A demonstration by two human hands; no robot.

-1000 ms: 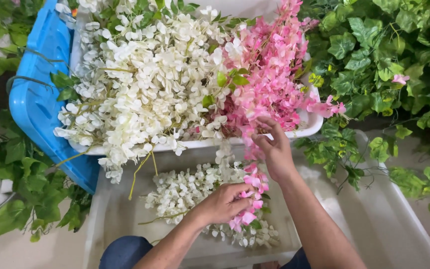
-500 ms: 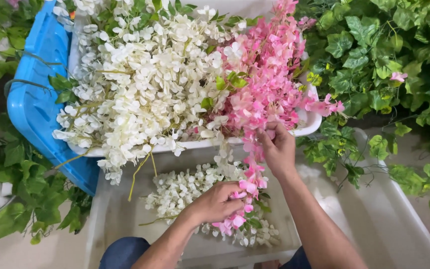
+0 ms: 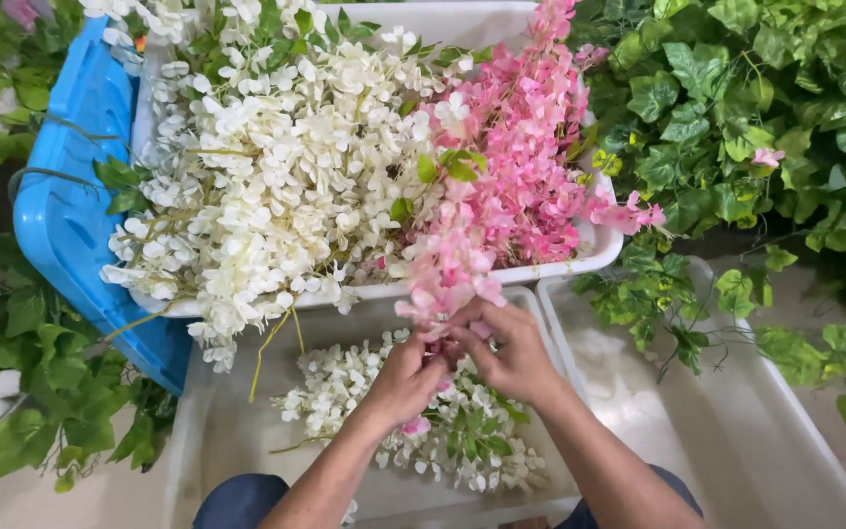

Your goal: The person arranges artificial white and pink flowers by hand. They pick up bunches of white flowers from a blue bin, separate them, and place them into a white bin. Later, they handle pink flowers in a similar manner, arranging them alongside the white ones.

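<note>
Pink flower strand (image 3: 452, 279) is hanging out of the white tub (image 3: 560, 266), petals drooping over the lower tray (image 3: 247, 431). Left hand (image 3: 408, 377) and right hand (image 3: 511, 351) are meeting below it, fingers clamping together on its lower end.

Your left hand (image 3: 405, 377) and right hand (image 3: 511, 351) meet at frame centre, touching a flower strand (image 3: 447, 279). Behind them, at top centre, a heaped tray (image 3: 550, 266); below them a bin (image 3: 210, 431); leaves (image 3: 736, 108) at upper right.
</note>
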